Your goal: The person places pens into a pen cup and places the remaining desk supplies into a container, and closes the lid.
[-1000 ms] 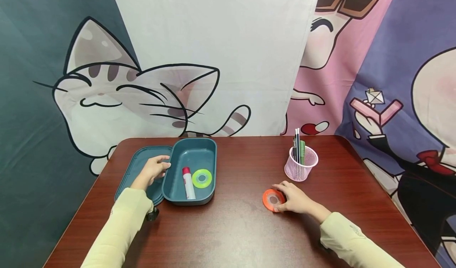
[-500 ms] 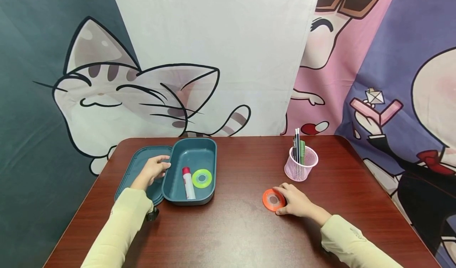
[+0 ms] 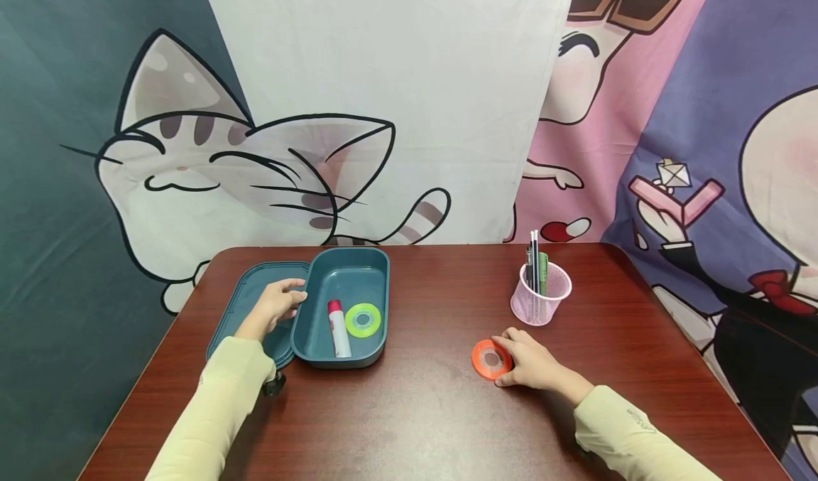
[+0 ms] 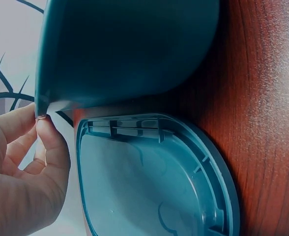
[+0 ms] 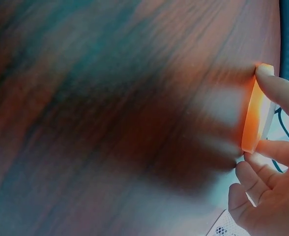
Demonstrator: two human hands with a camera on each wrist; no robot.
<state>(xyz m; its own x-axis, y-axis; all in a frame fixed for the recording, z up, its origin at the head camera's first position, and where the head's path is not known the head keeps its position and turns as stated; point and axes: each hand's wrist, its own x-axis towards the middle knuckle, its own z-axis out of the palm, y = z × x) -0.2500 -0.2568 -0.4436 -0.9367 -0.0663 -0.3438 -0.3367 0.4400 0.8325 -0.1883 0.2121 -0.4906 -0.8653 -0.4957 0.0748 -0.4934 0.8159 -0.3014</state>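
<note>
My left hand (image 3: 275,307) pinches the rim of a teal plastic box (image 3: 348,264) between thumb and fingers, as the left wrist view shows. Inside the box lie a white glue stick (image 3: 339,333) with a red cap and a yellow-green tape roll (image 3: 362,320). The teal lid (image 4: 139,172) lies under that hand, left of the box. On the right, my right hand (image 3: 532,360) holds an orange tape roll (image 3: 483,361) by its edge. In the right wrist view the thumb and a finger span the roll (image 5: 255,115), which appears to be down on the table.
A pink mesh pen cup (image 3: 535,309) with pencils and a green marker (image 3: 542,273) stands behind my right hand. The dark red wooden table (image 3: 415,424) runs back to a cartoon-printed cloth (image 3: 396,76).
Over the last second, my right hand's fingers have shifted slightly and closed in around the orange tape roll. The left hand and the box have stayed put.
</note>
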